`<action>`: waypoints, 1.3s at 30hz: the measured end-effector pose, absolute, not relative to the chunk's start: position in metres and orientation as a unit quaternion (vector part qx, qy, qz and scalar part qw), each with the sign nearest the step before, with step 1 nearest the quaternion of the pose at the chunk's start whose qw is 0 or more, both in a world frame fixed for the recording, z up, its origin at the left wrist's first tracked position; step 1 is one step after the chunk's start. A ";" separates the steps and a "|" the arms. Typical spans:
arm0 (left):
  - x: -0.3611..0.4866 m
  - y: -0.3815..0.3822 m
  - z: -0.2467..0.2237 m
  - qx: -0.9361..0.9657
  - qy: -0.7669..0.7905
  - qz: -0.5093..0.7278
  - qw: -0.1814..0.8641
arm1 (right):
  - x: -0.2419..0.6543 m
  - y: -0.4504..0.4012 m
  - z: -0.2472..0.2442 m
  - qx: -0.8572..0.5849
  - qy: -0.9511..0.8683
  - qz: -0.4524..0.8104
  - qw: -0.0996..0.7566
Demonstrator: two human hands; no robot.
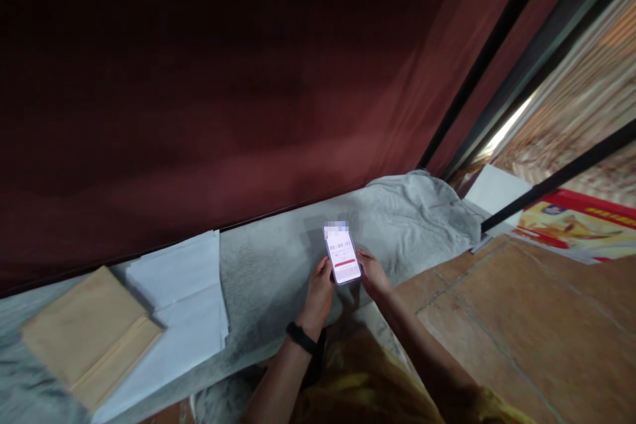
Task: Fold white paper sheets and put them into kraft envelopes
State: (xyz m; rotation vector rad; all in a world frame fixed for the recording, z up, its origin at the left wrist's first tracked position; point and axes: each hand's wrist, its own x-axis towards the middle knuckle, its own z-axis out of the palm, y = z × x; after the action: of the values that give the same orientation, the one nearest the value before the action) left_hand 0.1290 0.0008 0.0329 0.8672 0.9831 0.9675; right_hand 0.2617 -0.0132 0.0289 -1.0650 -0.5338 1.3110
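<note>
A smartphone (pixel 342 257) with a lit screen is held upright between my two hands, above a grey cloth. Its display reads as a timer at about three seconds, with a red bar below the digits; the top is blurred out. My left hand (pixel 320 288) grips the phone's left edge, and a black band sits on that wrist. On the opposite edge, my right hand (pixel 373 274) has its fingers closed against the phone's side. The fingers behind the phone are hidden.
Grey cloth (pixel 268 265) runs along a dark red panel (pixel 248 132). White paper sheets (pixel 191 305) and brown envelopes (pixel 89 331) lie on its left part. To the right are a tiled floor (pixel 521 305), black poles (pixel 497 46), a white sheet (pixel 497 195) and a red-yellow printed box (pixel 576 225).
</note>
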 end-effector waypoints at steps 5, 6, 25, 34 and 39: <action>0.068 0.015 0.057 0.536 0.538 0.411 0.504 | 0.303 0.007 0.025 -0.520 -0.250 0.525 0.626; 0.044 0.015 0.058 0.573 0.568 0.408 0.427 | 0.312 0.010 0.024 -0.526 -0.246 0.515 0.630; -0.109 -0.034 0.051 0.635 0.772 -0.018 0.001 | 0.422 0.033 0.000 -0.623 -0.200 0.426 0.625; -0.113 -0.028 0.044 0.639 0.768 -0.047 0.011 | 0.409 0.011 -0.005 -0.577 -0.226 0.417 0.665; -0.118 -0.022 0.043 0.628 0.776 -0.057 0.015 | 0.404 0.003 -0.004 -0.565 -0.236 0.418 0.671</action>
State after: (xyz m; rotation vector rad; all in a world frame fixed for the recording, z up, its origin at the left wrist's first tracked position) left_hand -0.1185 -0.0221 0.0432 1.9531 2.4163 -0.1765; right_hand 0.4041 0.0033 -0.0037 -1.2723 -0.5309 0.9412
